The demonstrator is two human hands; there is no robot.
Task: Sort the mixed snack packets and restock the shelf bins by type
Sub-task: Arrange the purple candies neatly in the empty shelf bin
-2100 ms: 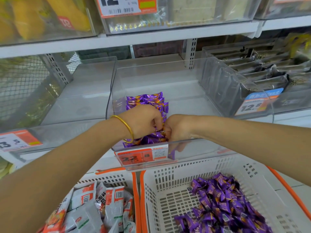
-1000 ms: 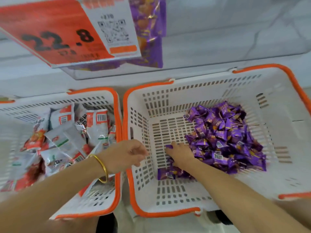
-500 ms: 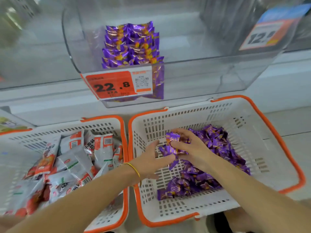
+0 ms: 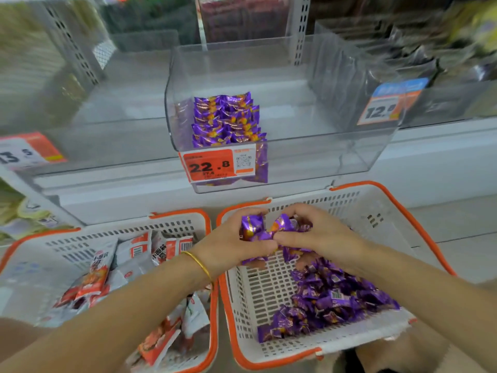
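My left hand and my right hand meet above the back of the right basket, and together they grip a bunch of purple snack packets. More loose purple packets lie in a heap on that basket's floor. Straight ahead, a clear shelf bin holds a neat stack of the same purple packets at its left front, behind a red 22.8 price tag.
The left basket holds white and red snack packets. A clear bin with a 12.9 tag and dark packets stands at the right. Another clear bin with a red tag is at the left.
Both hands left the shelf bin, dipped into the right basket and gathered purple packets. They have now risen with the bunch, and the view has tilted up toward the shelf.
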